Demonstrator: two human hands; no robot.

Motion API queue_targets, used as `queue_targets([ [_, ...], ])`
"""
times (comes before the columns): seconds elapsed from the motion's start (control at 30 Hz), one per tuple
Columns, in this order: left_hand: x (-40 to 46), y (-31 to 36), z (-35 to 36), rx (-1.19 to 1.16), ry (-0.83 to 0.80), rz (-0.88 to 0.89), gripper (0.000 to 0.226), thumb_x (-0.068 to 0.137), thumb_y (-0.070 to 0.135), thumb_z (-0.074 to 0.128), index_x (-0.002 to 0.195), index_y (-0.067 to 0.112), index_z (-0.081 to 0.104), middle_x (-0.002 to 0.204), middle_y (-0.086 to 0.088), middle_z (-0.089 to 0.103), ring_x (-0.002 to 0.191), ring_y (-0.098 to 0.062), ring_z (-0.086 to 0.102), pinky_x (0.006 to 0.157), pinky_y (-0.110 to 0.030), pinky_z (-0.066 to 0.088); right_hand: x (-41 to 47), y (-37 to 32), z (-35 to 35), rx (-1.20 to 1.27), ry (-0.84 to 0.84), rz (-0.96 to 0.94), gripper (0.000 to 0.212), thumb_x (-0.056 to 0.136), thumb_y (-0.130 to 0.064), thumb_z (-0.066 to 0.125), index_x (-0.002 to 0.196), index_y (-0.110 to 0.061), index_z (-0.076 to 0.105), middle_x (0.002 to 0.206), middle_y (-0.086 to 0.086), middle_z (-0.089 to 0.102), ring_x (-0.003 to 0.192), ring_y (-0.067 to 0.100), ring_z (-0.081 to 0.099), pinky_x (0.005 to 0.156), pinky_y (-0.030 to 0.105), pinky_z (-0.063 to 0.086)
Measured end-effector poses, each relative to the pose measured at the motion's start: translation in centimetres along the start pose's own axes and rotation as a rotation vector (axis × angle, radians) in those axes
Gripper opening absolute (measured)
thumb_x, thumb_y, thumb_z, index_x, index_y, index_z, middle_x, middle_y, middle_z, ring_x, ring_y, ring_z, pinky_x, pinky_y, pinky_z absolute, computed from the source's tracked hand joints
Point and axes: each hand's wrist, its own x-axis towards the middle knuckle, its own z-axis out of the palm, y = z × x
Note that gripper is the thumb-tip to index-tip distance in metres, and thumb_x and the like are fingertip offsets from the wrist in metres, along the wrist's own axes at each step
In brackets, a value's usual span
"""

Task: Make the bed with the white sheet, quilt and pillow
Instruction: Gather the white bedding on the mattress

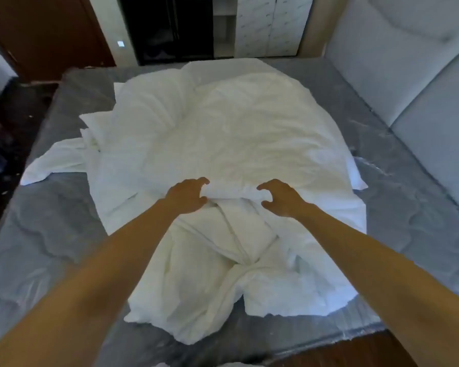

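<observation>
Both forearms reach toward twelve o'clock; left hand (187, 194) fingers curl onto a fold of the white quilt (223, 144), right hand (278, 198) fingers half-curled just above it. Quilt lies bunched mid-mattress (51, 234).

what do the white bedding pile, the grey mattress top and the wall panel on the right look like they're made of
White bedding pile: soft matte woven cloth, likely cotton; it creases and bunches.
Grey mattress: looks wrapped in clear plastic film, given its glossy wrinkled highlights.
Wall panel: padded upholstery, smooth and pale; fabric or leatherette, unclear.
</observation>
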Motion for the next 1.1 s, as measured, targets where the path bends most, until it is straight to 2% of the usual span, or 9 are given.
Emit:
queue_targets([
  [0.17,1.7,-0.6,0.8,0.132,-0.092,-0.105,0.055,0.093,0.032,0.049,0.144,0.024,0.029,0.139,-0.006,0.045,0.124,-0.027,0.048,0.097,-0.039,0.041,4.2,0.9,1.3,-0.089,-0.034,0.011,0.051,0.092,-0.025,0.057,0.140,-0.025,0.042,0.149,0.004,0.035,0.136,0.025,0.035,0.108,0.034,0.031],
  [0.27,3.1,-1.5,1.7,0.130,-0.109,-0.106,0.055,0.095,0.032,0.047,0.145,0.024,0.027,0.141,-0.005,0.043,0.125,-0.027,0.048,0.097,-0.039,0.041,5.9,1.5,3.9,-0.290,-0.029,0.120,0.100,0.079,-0.046,0.070,0.152,-0.030,0.004,0.160,0.012,0.001,0.147,0.028,0.004,0.117,0.048,0.008],
  [0.33,3.5,-2.3,2.6,0.112,-0.122,-0.106,0.055,0.095,0.033,0.046,0.145,0.025,0.027,0.141,-0.005,0.042,0.124,-0.027,0.047,0.097,-0.040,0.041,6.8,2.1,5.8,-0.434,-0.017,0.182,0.104,0.081,-0.046,0.067,0.152,-0.027,-0.007,0.159,0.015,-0.002,0.148,0.029,-0.002,0.116,0.052,0.000],
  [0.43,3.6,-3.1,4.6,0.060,-0.096,-0.127,0.059,0.094,0.033,0.048,0.147,0.025,0.023,0.143,-0.007,0.037,0.124,-0.028,0.046,0.097,-0.042,0.042,8.3,2.7,5.4,-0.505,0.086,0.152,0.046,0.095,-0.019,0.046,0.141,-0.022,0.038,0.135,0.006,0.050,0.128,0.022,0.045,0.116,0.041,0.018],
  [0.5,3.7,-3.3,5.7,0.051,-0.108,-0.197,0.068,0.093,0.035,0.051,0.150,0.024,0.013,0.149,-0.011,0.025,0.128,-0.031,0.040,0.099,-0.044,0.041,8.7,2.7,3.8,-0.455,0.191,0.119,0.029,0.096,-0.012,0.041,0.118,-0.019,0.060,0.109,0.004,0.065,0.102,0.024,0.062,0.089,0.029,0.039],
  [0.63,5.4,-1.6,6.3,0.060,-0.113,-0.323,0.096,0.089,0.046,0.057,0.150,0.024,-0.013,0.156,-0.018,0.003,0.135,-0.037,0.030,0.102,-0.050,0.038,8.0,2.4,-0.3,-0.174,0.369,0.098,0.031,0.101,-0.025,0.039,0.100,-0.014,0.068,0.096,0.010,0.069,0.087,0.033,0.062,0.065,0.029,0.033],
  [0.83,8.3,4.9,2.3,-0.048,0.318,-0.563,0.125,0.069,0.060,0.071,0.150,0.016,-0.013,0.155,-0.019,-0.020,0.143,-0.043,-0.012,0.104,-0.071,0.016,4.1,3.8,-6.0,0.295,0.565,0.080,0.031,0.099,-0.021,0.044,0.081,-0.006,0.064,0.075,0.006,0.064,0.069,0.021,0.055,0.061,0.028,0.029],
  [0.93,10.7,8.1,-0.3,-0.262,0.219,-0.662,0.097,0.072,0.069,0.062,0.149,0.030,0.018,0.158,-0.019,-0.002,0.142,-0.045,-0.007,0.104,-0.074,0.008,2.2,6.3,-8.9,0.504,0.667,0.096,0.029,0.098,-0.018,0.046,0.072,-0.012,0.057,0.065,-0.002,0.053,0.064,0.015,0.046,0.056,0.027,0.032],
  [1.1,12.7,20.5,-1.3,-0.754,0.355,-0.371,0.045,0.098,0.039,0.041,0.125,0.006,0.057,0.128,-0.017,0.058,0.116,-0.036,0.054,0.098,-0.041,0.044,0.0,13.1,-15.0,0.746,0.858,0.114,0.037,0.097,-0.013,0.046,0.060,-0.007,0.046,0.058,-0.001,0.039,0.055,0.007,0.034,0.055,0.024,0.030],
])
